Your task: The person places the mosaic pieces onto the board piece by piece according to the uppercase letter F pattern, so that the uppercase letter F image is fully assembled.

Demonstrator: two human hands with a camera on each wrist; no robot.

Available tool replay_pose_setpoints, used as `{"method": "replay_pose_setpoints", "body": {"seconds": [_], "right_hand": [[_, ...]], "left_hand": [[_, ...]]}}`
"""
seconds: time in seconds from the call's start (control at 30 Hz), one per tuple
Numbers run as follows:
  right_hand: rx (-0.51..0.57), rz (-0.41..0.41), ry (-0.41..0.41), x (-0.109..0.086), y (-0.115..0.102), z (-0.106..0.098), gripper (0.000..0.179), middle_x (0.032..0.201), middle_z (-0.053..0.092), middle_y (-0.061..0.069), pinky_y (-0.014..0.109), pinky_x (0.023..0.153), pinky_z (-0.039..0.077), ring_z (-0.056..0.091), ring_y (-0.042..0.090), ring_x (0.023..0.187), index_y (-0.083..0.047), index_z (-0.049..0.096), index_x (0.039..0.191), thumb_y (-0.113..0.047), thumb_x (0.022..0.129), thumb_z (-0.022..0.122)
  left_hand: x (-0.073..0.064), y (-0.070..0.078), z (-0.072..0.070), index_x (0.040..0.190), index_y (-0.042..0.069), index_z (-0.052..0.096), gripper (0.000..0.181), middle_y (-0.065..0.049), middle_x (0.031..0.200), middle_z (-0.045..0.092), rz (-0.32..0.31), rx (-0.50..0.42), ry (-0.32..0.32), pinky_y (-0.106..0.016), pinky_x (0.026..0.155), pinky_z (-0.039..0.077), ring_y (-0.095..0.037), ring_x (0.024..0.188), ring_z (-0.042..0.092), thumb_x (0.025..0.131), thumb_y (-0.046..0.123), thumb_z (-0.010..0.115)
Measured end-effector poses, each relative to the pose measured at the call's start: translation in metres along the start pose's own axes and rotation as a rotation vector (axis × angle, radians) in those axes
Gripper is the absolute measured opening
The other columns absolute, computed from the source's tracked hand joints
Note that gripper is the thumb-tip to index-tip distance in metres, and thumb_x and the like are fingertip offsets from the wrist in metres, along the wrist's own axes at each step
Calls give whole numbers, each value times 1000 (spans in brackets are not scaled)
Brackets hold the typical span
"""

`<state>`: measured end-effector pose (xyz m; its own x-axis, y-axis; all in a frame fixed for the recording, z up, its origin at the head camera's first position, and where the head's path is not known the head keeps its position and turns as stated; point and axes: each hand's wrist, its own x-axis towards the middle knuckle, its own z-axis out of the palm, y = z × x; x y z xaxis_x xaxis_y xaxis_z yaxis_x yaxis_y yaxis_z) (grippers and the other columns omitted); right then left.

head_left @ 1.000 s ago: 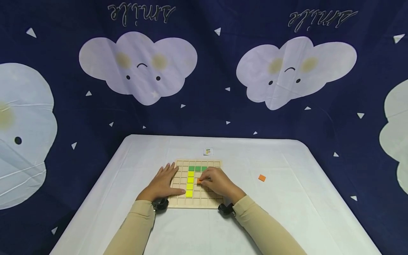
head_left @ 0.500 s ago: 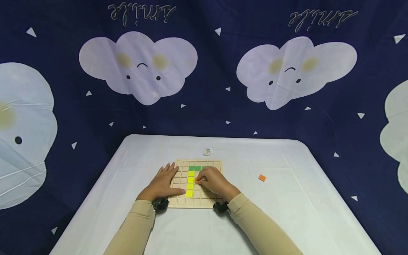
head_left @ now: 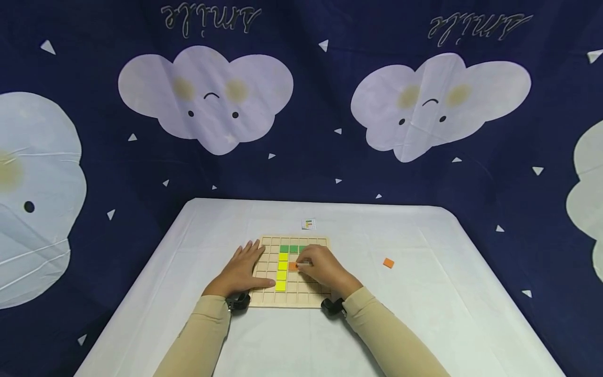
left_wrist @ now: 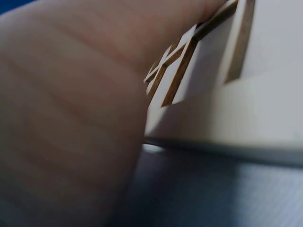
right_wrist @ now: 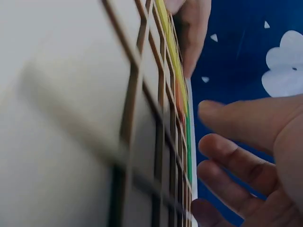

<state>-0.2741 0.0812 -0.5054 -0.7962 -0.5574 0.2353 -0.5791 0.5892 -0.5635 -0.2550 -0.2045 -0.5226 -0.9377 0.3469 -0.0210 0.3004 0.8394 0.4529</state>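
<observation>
A wooden grid board [head_left: 306, 299] lies on the white table. Along its left side rests my left hand [head_left: 239, 269], fingers spread, thumb reaching toward the bottom of a column of yellow tiles [head_left: 281, 275]. Green tiles [head_left: 289, 249] form a row at the column's top. One orange tile [head_left: 292, 266] sits in a cell just right of the yellow column, partly covered by my right hand [head_left: 324, 266] in the head view. The right wrist view shows that hand's fingers [right_wrist: 222, 144] loosely bent, with nothing between them, apart from the orange tile [right_wrist: 179, 97].
Another orange tile [head_left: 388, 263] lies on the table [head_left: 424, 314] to the right of the board. A small card with a coloured pattern [head_left: 308, 224] is behind the board. A dark blue cloth with clouds [head_left: 315, 173] hangs beyond the table.
My right hand moved left with the orange tile to the cell beside the yellow column, then let go and drew back slightly right. My left hand stayed where it was.
</observation>
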Motion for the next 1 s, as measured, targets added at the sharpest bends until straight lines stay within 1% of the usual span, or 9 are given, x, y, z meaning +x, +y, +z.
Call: {"method": "replay_pose_setpoints", "body": {"seconds": [0.13, 0.27, 0.43, 0.57, 0.67, 0.8, 1.0], "right_hand": [[29, 41, 71, -14, 13, -15, 8, 110, 72, 0, 42, 93, 58, 68, 23, 107, -6, 81, 102, -7, 94, 81], [68, 103, 156, -33, 34, -34, 8, 109, 73, 4, 44, 90, 60, 69, 28, 108, -4, 81, 99, -4, 91, 82], [16, 151, 262, -58, 65, -58, 9, 108, 75, 7, 51, 96, 56, 69, 32, 109, -6, 81, 99, -3, 90, 83], [-15, 184, 330, -77, 88, -76, 10, 110, 75, 10, 56, 99, 53, 68, 37, 111, -4, 81, 99, -3, 89, 83], [-30, 222, 357, -91, 103, -88, 12, 112, 74, 13, 58, 100, 52, 67, 40, 113, -3, 81, 101, -3, 90, 83], [-43, 276, 369, -107, 117, -98, 16, 116, 72, 17, 59, 102, 50, 65, 43, 116, -1, 80, 104, -4, 89, 84], [-84, 273, 373, -123, 127, -105, 24, 115, 72, 21, 60, 104, 46, 64, 45, 115, 1, 79, 106, -6, 84, 89]], "left_hand": [[0, 1, 0, 164, 2, 35, 123, -18, 172, 17, 1, -3, 7, -51, 127, 5, -36, 159, 10, 75, 74, 78], [0, 1, 0, 164, 2, 35, 122, -18, 172, 17, 0, -7, 6, -51, 127, 5, -36, 159, 10, 75, 74, 78], [-2, 1, 0, 164, 2, 35, 122, -17, 173, 17, -8, -9, 5, -51, 127, 4, -35, 159, 9, 75, 74, 78], [-1, 1, 1, 164, 2, 35, 122, -17, 173, 17, -8, -7, 10, -51, 127, 4, -35, 159, 9, 75, 74, 78], [-1, 0, 2, 164, 2, 34, 123, -17, 173, 17, -7, -5, 6, -50, 127, 5, -35, 159, 9, 75, 75, 78], [-1, 0, 2, 164, 3, 34, 124, -17, 173, 17, -11, -10, 2, -50, 127, 4, -34, 159, 9, 74, 75, 78], [0, 2, 0, 164, 3, 35, 123, -17, 173, 17, -9, -26, 5, -51, 127, 4, -35, 159, 8, 74, 74, 79]]}}
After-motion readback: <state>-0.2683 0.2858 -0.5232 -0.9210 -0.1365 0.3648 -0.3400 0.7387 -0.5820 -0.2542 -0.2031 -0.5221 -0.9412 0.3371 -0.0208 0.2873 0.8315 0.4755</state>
